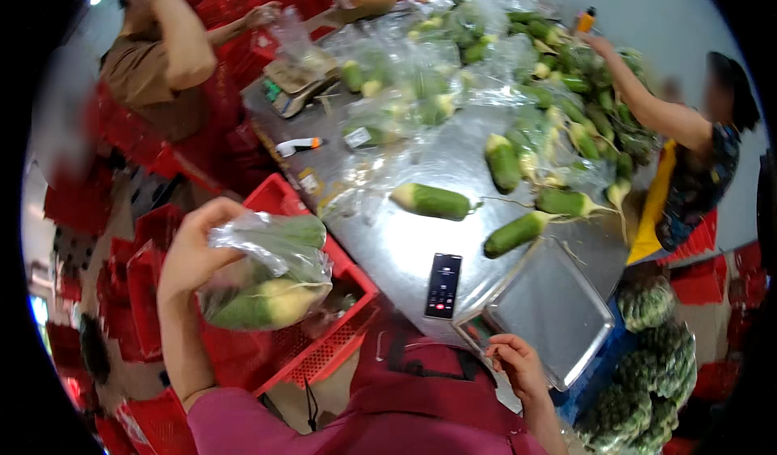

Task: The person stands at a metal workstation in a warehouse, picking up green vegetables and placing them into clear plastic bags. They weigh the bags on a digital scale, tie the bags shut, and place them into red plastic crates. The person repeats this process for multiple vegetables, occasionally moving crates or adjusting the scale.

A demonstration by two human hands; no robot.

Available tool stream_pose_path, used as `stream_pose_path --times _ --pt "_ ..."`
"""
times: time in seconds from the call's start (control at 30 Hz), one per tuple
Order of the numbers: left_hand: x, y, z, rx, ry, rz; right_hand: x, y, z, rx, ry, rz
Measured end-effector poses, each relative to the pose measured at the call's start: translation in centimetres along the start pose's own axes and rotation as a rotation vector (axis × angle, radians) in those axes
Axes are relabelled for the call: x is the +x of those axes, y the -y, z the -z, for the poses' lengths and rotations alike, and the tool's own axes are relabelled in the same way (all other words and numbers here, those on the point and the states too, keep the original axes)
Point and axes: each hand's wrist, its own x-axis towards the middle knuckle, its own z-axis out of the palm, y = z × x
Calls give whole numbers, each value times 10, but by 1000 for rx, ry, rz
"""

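Note:
My left hand [203, 245] grips the gathered neck of a clear plastic bag of green radishes [267, 300], held over a red plastic crate [358, 291] beside the table. My right hand [516, 361] has bent fingers near the front edge of a scale with a steel tray [549, 309]; nothing shows in it. Loose green radishes [434, 201] lie on the metal table [376, 212] beyond the scale. A smartphone [444, 285] with a lit screen lies left of the scale.
Bagged radishes [425, 90] and a pile of loose ones cover the far side. A second scale [297, 84] and a white-and-orange tool [297, 146] lie at the left edge. Other people stand around the table. Wrapped leafy vegetables [649, 370] stand at lower right, stacked red crates at left.

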Motion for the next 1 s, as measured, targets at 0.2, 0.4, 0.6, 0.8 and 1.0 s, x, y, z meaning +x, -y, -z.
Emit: stream_pose_path --times 0.2,0.4,0.6,0.8,1.0 --pt "2 164 32 314 305 116 10 -4 -22 -74 46 -51" --pt "31 346 14 698 121 202 12 -3 -41 -118 28 -89" --pt "39 478 -68 900 -293 274 4 -8 -45 -137 -67 -115" --pt "34 576 -122 627 -458 541 0 -17 -43 -111 -131 -155" --pt "55 478 -101 803 -222 497 2 -12 -40 -52 -72 -152"
